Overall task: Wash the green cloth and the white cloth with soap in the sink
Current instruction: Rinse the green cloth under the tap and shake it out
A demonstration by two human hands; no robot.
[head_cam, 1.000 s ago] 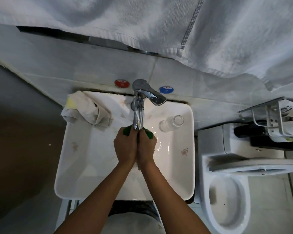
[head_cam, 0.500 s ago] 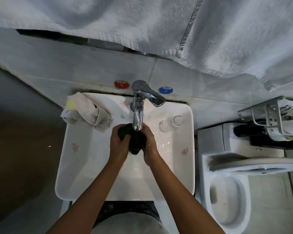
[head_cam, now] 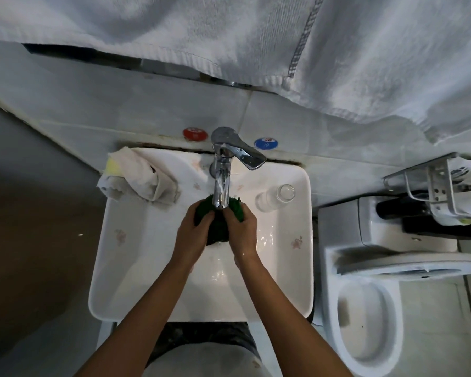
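The green cloth [head_cam: 218,227] is bunched up under the chrome tap's spout [head_cam: 221,186], inside the white sink [head_cam: 136,268]. My left hand [head_cam: 192,235] grips its left side and my right hand [head_cam: 241,229] grips its right side, fingers curled into the fabric. The white cloth [head_cam: 139,176] lies crumpled on the sink's back left corner, with a yellow patch at its far left edge. No soap is visible.
A clear glass [head_cam: 276,197] lies on its side on the sink's back right rim. White towels [head_cam: 337,55] hang overhead in front of the tiled wall. A toilet [head_cam: 370,317] stands to the right, with a metal rack [head_cam: 441,191] above its tank.
My hands were pressed together over the cloth; they have parted and more of the green cloth shows between them, bunched under the spout.
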